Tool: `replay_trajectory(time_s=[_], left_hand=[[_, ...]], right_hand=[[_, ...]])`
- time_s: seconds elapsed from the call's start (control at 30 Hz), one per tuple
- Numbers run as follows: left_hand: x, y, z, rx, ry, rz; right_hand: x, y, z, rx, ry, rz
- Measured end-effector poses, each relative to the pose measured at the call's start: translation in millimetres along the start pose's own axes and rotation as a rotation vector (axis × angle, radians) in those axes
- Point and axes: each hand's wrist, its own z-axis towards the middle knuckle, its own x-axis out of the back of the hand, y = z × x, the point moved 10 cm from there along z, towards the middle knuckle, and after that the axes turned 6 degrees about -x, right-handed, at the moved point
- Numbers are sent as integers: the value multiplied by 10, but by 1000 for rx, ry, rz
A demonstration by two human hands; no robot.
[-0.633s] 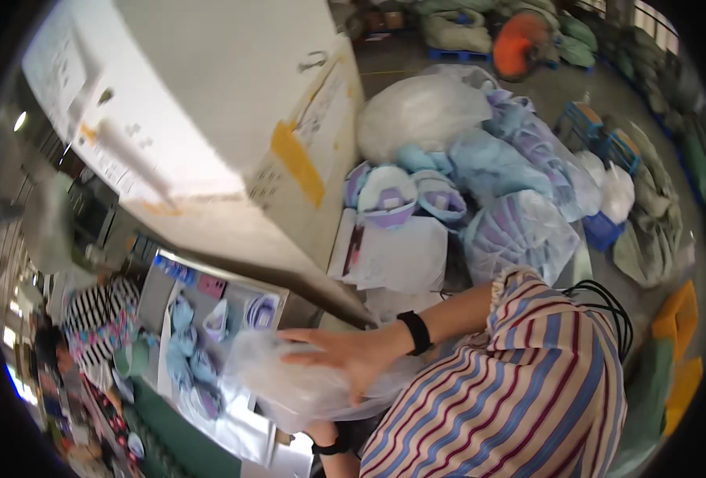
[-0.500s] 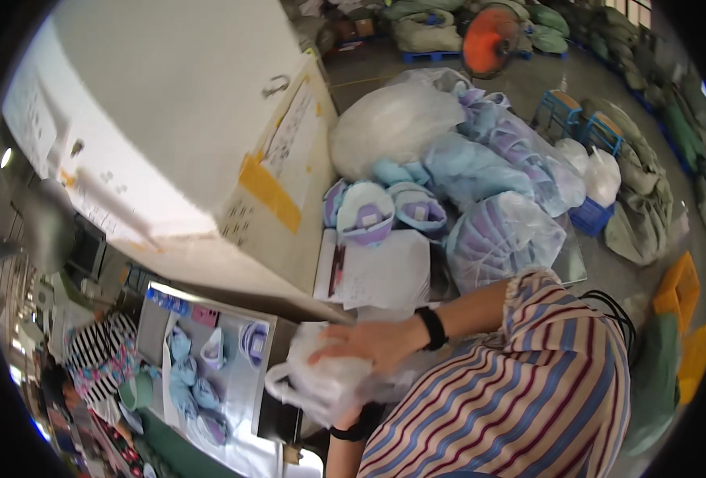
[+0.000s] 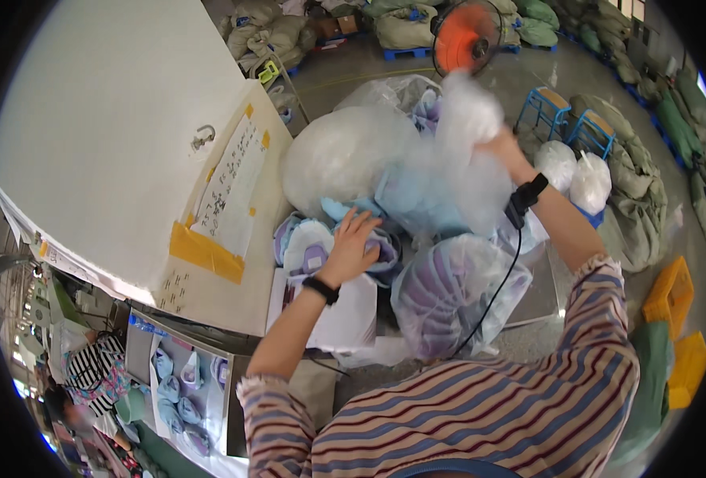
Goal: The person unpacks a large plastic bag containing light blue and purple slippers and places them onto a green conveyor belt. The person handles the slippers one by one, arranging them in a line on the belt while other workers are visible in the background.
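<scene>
My right hand (image 3: 503, 153) is raised at the right, closed on a crumpled clear plastic bag (image 3: 466, 119), which is blurred by motion and hangs over other bags. Just above the paper, my left hand (image 3: 354, 253) has its fingers spread and holds nothing. Beneath and beside it lie soft cap-shaped pieces of light blue and purple fabric (image 3: 311, 248); I cannot tell whether the fingertips touch them. A filled clear bag (image 3: 456, 295) of stacked purple and blue pieces stands right of that hand. White paper sheets (image 3: 345, 315) lie below its wrist.
A white cabinet (image 3: 114, 119) rises on the left. Behind the caps bulges a large translucent bag (image 3: 349, 155). An orange fan (image 3: 466, 38), blue-framed stools (image 3: 548, 107) and yellow bins (image 3: 668, 299) stand beyond. A co-worker (image 3: 94, 370) is by the metal table (image 3: 233, 398) at lower left.
My hands have moved apart. The right hand has carried plastic from low at the centre up to the right; the left has moved over the caps and opened. The view has shifted.
</scene>
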Motion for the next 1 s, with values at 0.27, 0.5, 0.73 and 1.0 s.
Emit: replay_trajectory(time_s=[0.27, 0.5, 0.73, 1.0], left_hand=[[-454, -1099, 1491, 98, -206, 639], [-395, -661, 1036, -95, -238, 249], [-1253, 2069, -118, -769, -609, -51], [-1336, 1862, -45, -726, -418, -65]], right_hand=[[-160, -47, -106, 85, -501, -414], [980, -93, -301, -47, -261, -4], [1491, -238, -826, -124, -86, -303], [2407, -653, -1789, -274, 47, -666]])
